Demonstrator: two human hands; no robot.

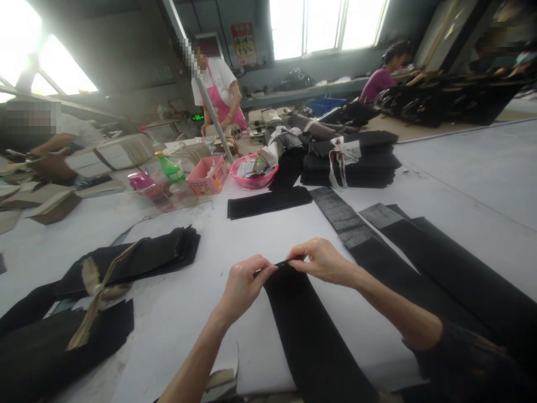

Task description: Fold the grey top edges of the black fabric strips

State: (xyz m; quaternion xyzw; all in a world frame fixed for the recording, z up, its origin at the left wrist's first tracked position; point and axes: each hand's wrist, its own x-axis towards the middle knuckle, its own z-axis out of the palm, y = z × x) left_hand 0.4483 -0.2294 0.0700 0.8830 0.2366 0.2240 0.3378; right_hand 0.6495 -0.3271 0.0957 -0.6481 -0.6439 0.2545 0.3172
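A long black strip of material point(312, 330) runs from the front edge of the view up to my hands. My left hand point(247, 285) pinches the left corner of its far end between thumb and fingers. At the right corner of that end, my right hand point(321, 260) pinches it the same way. The end looks folded over or raised between the two hands. To the right lie more long black strips point(453, 263), some with greyish end patches. Beyond my hands is a short stack of black pieces point(268, 202).
Tied black bundles lie at left point(138, 260) and at the back right point(352, 162). A pink basin point(254, 170), a pink box point(207, 176) and a green bottle point(170, 167) stand near a slanted metal pole point(210, 106). Several people sit or stand around the white table point(188, 330).
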